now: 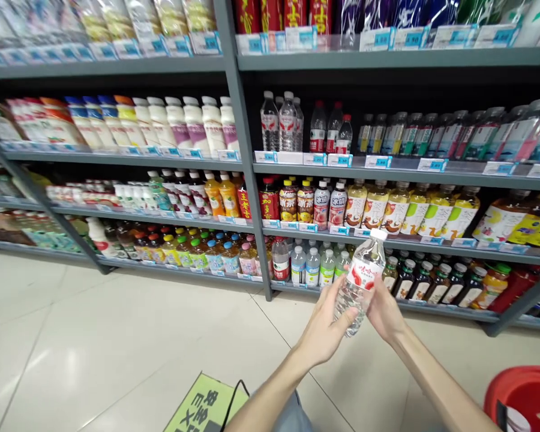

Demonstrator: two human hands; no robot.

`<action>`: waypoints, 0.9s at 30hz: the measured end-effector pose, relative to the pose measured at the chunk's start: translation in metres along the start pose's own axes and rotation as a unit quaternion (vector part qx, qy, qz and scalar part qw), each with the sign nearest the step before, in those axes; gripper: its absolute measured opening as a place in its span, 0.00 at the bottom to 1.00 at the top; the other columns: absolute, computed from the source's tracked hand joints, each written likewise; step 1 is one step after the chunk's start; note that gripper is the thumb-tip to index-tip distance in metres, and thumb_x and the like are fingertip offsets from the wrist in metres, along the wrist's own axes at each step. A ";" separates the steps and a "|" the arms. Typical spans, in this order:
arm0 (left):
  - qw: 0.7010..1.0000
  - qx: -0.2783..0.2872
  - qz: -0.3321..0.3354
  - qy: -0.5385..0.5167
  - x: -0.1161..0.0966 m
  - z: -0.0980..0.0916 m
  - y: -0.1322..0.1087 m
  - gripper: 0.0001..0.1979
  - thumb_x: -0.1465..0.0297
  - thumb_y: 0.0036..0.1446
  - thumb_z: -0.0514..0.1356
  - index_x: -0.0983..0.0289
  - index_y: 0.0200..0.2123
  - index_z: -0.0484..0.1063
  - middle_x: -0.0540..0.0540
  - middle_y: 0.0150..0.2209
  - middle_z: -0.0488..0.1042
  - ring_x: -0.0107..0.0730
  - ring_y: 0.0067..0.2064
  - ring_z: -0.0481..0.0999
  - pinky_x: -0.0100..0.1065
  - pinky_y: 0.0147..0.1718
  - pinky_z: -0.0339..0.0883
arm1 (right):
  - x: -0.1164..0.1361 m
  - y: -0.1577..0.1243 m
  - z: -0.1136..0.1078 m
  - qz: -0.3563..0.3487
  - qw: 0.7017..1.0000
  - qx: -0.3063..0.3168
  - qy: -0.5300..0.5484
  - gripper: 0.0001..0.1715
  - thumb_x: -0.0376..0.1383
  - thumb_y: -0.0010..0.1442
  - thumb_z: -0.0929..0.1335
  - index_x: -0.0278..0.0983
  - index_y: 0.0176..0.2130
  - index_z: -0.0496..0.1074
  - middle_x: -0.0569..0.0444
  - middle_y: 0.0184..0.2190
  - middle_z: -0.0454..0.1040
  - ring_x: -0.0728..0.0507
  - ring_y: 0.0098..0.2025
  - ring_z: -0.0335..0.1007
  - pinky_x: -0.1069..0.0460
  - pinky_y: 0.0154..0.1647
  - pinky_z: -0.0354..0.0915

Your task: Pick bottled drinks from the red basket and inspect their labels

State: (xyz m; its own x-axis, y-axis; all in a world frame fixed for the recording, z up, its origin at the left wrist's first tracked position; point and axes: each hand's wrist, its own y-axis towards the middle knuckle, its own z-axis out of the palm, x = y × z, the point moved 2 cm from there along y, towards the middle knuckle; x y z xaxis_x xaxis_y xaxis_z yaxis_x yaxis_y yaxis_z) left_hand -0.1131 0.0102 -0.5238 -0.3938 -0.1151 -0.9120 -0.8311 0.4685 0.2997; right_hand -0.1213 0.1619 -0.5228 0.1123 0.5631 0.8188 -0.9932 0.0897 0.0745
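My left hand (323, 329) and right hand (386, 309) are wrapped around a white-capped clear plastic bottle (362, 273). I think I'm holding it to look; next needs gentle squeezing.

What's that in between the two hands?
In the head view, a clear bottle is between the left hand and right hand, touching both.
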 end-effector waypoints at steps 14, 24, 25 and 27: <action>0.982 -0.042 0.114 0.141 -0.038 -0.016 0.012 0.32 0.74 0.52 0.63 0.58 0.61 0.66 0.59 0.55 0.72 0.47 0.55 0.71 0.43 0.56 0.66 | -0.002 -0.019 0.028 -0.233 0.933 -0.104 -0.253 0.48 0.40 0.38 0.83 0.41 0.56 0.67 0.45 0.50 0.77 0.34 0.51 0.75 0.40 0.57 0.68; 0.961 -0.073 0.166 0.211 -0.062 -0.069 0.101 0.30 0.62 0.55 0.67 0.61 0.59 0.65 0.63 0.58 0.72 0.53 0.59 0.70 0.50 0.60 0.62 | 0.020 -0.011 0.035 -0.292 0.897 -0.050 -0.328 0.49 0.43 0.56 0.74 0.50 0.70 0.53 0.52 0.72 0.52 0.33 0.72 0.49 0.34 0.73 0.45; 0.961 -0.092 0.163 0.206 -0.065 -0.079 0.114 0.28 0.62 0.55 0.67 0.62 0.57 0.66 0.64 0.55 0.73 0.53 0.57 0.72 0.50 0.59 0.63 | 0.013 -0.012 0.031 -0.279 0.898 -0.040 -0.339 0.48 0.43 0.58 0.73 0.51 0.70 0.52 0.53 0.72 0.51 0.33 0.72 0.48 0.34 0.72 0.46; 0.955 -0.143 0.169 0.196 -0.074 -0.103 0.140 0.29 0.62 0.54 0.69 0.63 0.55 0.65 0.64 0.54 0.74 0.50 0.55 0.74 0.49 0.58 0.65 | 0.000 -0.013 0.029 -0.261 0.897 0.005 -0.356 0.46 0.43 0.59 0.72 0.53 0.70 0.52 0.55 0.72 0.52 0.32 0.72 0.50 0.33 0.71 0.49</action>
State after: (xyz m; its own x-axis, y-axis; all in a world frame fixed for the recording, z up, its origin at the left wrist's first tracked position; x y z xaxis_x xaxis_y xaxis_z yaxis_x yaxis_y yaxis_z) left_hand -0.2409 -0.0061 -0.3853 -0.7290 -0.3446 -0.5914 -0.6815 0.2845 0.6743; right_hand -0.1089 0.1372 -0.5076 0.5176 -0.2213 0.8265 -0.8112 0.1803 0.5563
